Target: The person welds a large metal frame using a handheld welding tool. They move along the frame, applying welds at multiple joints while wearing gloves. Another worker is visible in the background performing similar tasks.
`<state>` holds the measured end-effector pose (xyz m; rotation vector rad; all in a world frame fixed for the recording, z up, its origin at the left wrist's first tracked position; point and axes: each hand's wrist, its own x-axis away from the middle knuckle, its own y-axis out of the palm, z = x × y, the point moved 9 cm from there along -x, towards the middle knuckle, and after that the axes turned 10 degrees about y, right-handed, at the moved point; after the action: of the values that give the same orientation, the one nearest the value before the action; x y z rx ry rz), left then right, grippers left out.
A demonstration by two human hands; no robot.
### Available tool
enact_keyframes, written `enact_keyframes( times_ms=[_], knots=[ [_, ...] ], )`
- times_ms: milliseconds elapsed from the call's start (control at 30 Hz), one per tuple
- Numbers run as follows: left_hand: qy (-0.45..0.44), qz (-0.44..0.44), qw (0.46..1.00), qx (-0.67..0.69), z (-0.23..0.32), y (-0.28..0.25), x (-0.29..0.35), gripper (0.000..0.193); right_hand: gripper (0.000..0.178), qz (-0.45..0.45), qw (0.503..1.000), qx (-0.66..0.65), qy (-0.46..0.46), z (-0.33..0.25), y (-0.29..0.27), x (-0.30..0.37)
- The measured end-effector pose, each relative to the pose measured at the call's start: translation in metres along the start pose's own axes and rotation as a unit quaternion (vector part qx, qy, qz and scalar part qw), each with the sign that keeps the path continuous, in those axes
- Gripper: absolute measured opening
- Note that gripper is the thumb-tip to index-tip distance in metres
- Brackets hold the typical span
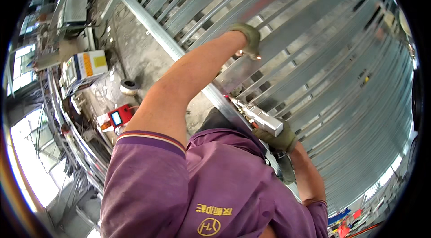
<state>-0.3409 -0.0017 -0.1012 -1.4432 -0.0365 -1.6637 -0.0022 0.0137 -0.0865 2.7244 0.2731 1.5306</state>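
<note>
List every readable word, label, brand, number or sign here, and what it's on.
Purple shirt: yellow characters and round yellow emblem; wording withheld.
White box machine: orange and yellow panels; any print too small to read.
Red device: lit screen; contents too small to read.
Silver tool in the right hand: no readable text.

The gloved right hand (283,139) holds a silver tool (268,122) near the edge rail (150,25) while the gloved left hand (250,40) reaches over grey metal slats (310,32)
</note>
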Motion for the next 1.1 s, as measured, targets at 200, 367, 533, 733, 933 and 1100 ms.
enact_keyframes(
  times_ms=[200, 367, 533, 733, 933, 1100],
  knots=[
    [0.011, 0.017, 0.996, -0.087, -0.069, 0.079, -0.024, 0.073, 0.058, 0.110, 0.977, 0.163, -0.085, -0.011, 0.052, 0.020],
    [-0.063, -0.073, 0.994, -0.048, -0.058, 0.059, 0.019, 0.058, 0.048, 0.191, 0.964, 0.175, -0.061, -0.032, 0.046, 0.070],
    [-0.077, -0.024, 0.996, -0.048, -0.054, 0.047, 0.006, 0.068, 0.052, 0.349, 0.932, 0.066, -0.073, 0.030, 0.038, 0.074],
    [-0.106, -0.030, 0.989, -0.099, -0.041, 0.037, 0.007, 0.093, 0.053, 0.377, 0.925, -0.003, -0.045, 0.078, 0.027, 0.085],
    [-0.093, -0.001, 0.984, -0.150, -0.010, 0.036, 0.011, 0.097, 0.054, 0.404, 0.913, 0.008, -0.051, 0.122, 0.025, 0.096],
    [-0.125, 0.050, 0.986, -0.100, 0.004, 0.032, 0.022, 0.081, 0.053, 0.394, 0.915, 0.015, -0.080, 0.126, 0.024, 0.111]
  ],
)
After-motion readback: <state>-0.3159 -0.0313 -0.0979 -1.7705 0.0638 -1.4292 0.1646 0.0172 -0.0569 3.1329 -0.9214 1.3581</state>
